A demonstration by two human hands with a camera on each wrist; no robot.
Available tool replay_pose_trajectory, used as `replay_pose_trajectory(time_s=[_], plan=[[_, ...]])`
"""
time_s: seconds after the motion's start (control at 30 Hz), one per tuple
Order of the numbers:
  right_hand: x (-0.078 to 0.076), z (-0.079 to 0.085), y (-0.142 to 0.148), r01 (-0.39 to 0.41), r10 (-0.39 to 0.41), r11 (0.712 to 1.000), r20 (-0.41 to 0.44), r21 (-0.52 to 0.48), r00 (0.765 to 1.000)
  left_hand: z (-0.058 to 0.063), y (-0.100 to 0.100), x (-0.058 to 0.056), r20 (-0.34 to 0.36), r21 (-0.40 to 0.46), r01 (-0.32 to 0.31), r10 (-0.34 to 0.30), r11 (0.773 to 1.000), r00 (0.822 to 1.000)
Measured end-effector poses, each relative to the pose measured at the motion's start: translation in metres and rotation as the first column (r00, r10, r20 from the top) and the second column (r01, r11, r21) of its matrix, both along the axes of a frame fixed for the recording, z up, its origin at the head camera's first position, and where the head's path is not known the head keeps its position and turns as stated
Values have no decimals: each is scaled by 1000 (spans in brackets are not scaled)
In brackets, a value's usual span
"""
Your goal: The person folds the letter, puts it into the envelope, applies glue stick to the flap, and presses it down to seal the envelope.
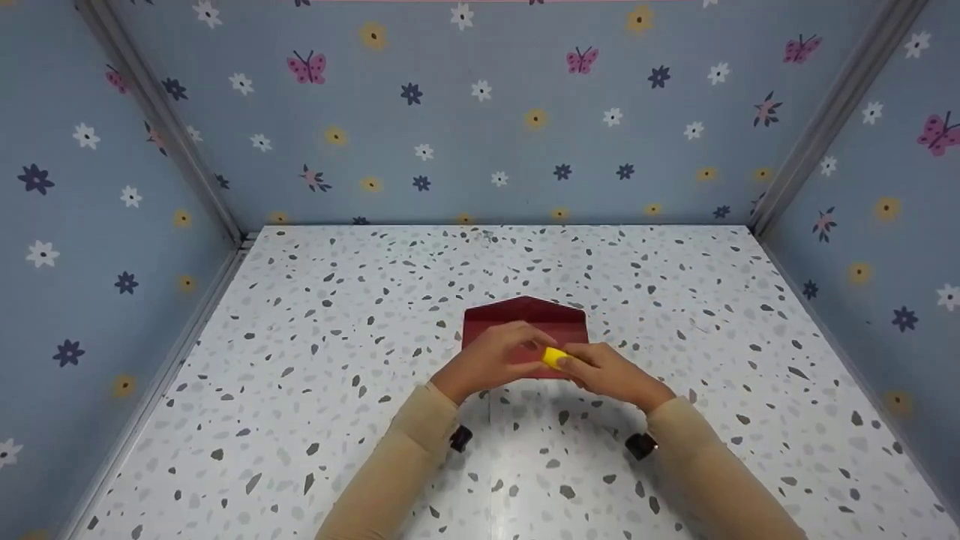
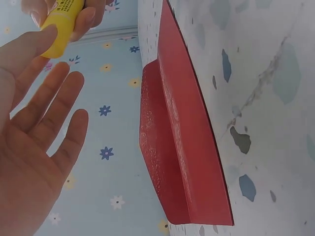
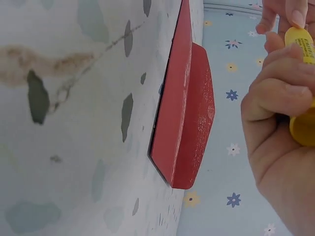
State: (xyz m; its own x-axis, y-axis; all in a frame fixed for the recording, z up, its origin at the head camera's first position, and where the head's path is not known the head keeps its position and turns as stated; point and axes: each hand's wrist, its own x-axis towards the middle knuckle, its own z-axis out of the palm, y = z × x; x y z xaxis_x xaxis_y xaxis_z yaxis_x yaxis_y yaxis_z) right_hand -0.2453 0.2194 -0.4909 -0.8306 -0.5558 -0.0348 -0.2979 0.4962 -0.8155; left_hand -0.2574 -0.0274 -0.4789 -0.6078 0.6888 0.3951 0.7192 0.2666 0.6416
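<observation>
A yellow glue stick (image 1: 553, 358) with dark print is held in the air above a red paper envelope (image 1: 525, 309). My right hand (image 1: 619, 375) grips the tube, its fingers curled round it in the right wrist view. At the tube's other end, my left hand (image 1: 487, 360) pinches with thumb and index finger, while its remaining fingers (image 2: 74, 132) extend loosely in the left wrist view. The envelope (image 2: 197, 132) lies on the table with its flap raised on the far side. Whitish, shiny smears show on the flap (image 3: 199, 118) and along the fold.
The white table (image 1: 360, 420) has a speckled stone pattern. Blue panels (image 1: 480, 135) printed with flowers and butterflies stand behind it and on both sides, joined by grey corner posts (image 1: 169, 124). Small black devices (image 1: 641, 445) sit at the wrists.
</observation>
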Motion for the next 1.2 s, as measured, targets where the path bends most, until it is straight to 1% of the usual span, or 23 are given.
replay_pose_trajectory(time_s=[0.13, 0.23, 0.37, 0.5, 0.63, 0.8, 0.93, 1.13, 1.2], plan=[[1, -2, 0, -4, 4, 1000, 0, -26, 1000, -2, 1, 0, 10, 13, 14, -14, 1000, 1000], [2, -3, 0, -11, 11, 999, 0, -36, 1000, -3, 2, -1, -2, 26, 31, -31, 999, 1000], [2, -3, 0, -19, 18, 1000, -42, -4, 999, -6, 3, -1, -7, 42, 44, -44, 998, 999], [2, -2, -1, -11, 13, 1000, -83, 19, 997, -7, 2, 0, -1, 39, 34, -34, 999, 999], [3, -1, -2, -5, 7, 1000, -92, 20, 996, -8, 2, 1, 15, 44, 29, -30, 999, 999], [3, -2, -2, 11, -8, 1000, -106, 28, 994, -9, 2, 1, 13, 61, 37, -37, 997, 999], [2, -4, -1, 27, -24, 999, -96, 30, 995, -8, 2, 2, 22, 63, 27, -28, 998, 999], [1, -8, -1, 41, -42, 999, -54, -10, 998, -8, 2, 4, -9, 74, 15, -14, 997, 1000], [1, -9, -2, 39, -40, 999, -47, -16, 998, -8, 2, 4, -8, 82, 17, -16, 997, 1000]])
